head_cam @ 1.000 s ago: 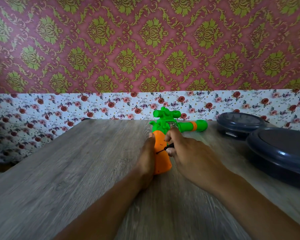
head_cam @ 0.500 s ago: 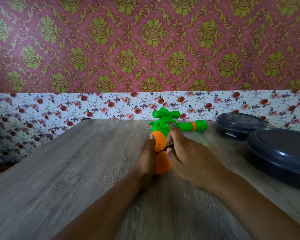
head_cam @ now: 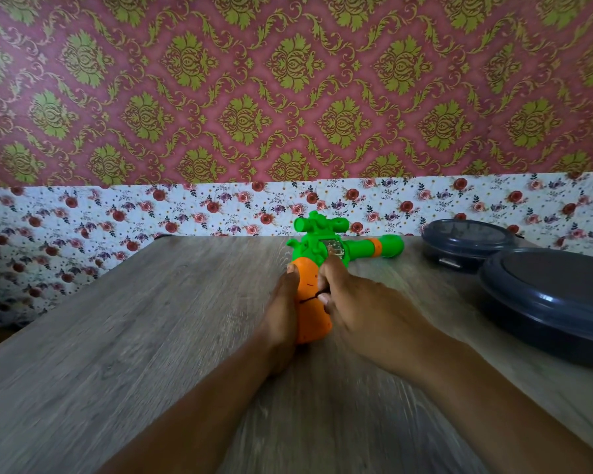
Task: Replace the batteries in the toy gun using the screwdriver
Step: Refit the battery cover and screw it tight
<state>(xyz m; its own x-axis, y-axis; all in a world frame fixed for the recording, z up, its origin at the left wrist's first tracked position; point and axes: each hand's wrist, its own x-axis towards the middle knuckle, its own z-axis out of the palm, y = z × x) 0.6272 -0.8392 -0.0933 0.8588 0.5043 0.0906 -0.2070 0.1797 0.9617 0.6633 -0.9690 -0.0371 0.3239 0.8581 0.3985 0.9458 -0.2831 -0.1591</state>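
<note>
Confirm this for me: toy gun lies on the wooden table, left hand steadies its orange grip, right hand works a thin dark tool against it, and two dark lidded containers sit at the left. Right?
Not quite. The head view shows the two dark lidded containers at the right of the table, not the left. The rest stands: the toy gun lies on the table, the left hand steadies its orange grip and the right hand holds a thin dark tool against it.

Change across the sequence: the right hand [head_cam: 367,302] slid a short way toward the person along the orange grip of the toy gun [head_cam: 314,295], so that its index finger, which had lain over the small clear window on the green body, came to rest just below it. The dark screwdriver [head_cam: 310,297] shaft, pinched in the right fingers [head_cam: 324,297], settled lower on the grip.
</note>
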